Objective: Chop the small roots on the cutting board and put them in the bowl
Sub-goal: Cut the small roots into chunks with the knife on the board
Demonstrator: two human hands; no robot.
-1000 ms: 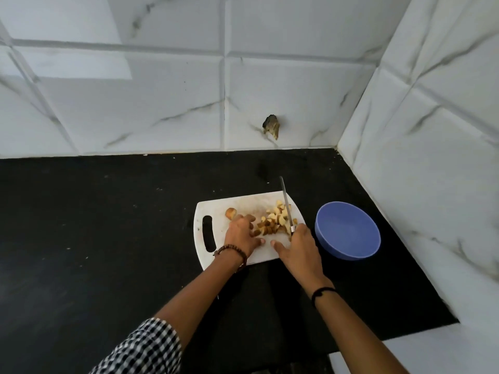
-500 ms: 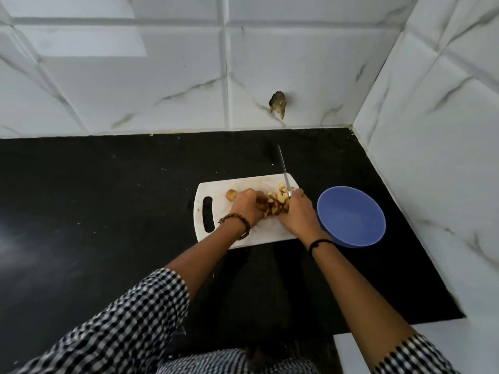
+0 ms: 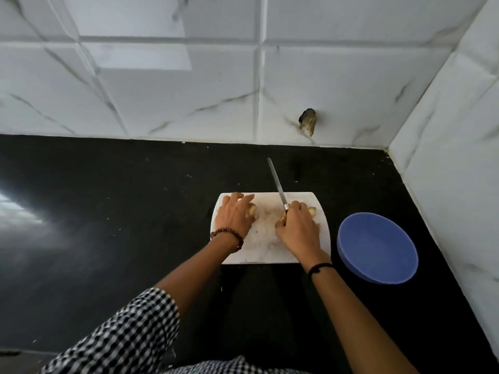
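A white cutting board [image 3: 266, 249] lies on the black counter. My left hand [image 3: 232, 217] rests on its left part, thumb and forefinger around a small brown root [image 3: 252, 210]. My right hand [image 3: 298, 229] grips a knife [image 3: 276, 182] by the handle, blade pointing away over the board's far edge. One cut root piece [image 3: 312, 211] shows just past my right knuckles. The rest of the chopped pile is hidden under that hand. A blue bowl [image 3: 378, 245] stands right of the board, with nothing visible inside.
The black counter [image 3: 108, 211] runs far to the left and toward me. White marbled tile walls close in behind and on the right, with a broken hole [image 3: 307, 121] in the back wall. The bowl sits near the right wall.
My left hand moved from the chopped pile to the whole root at the board's left. My right hand with the knife shifted over the pile. The view tilted lower.
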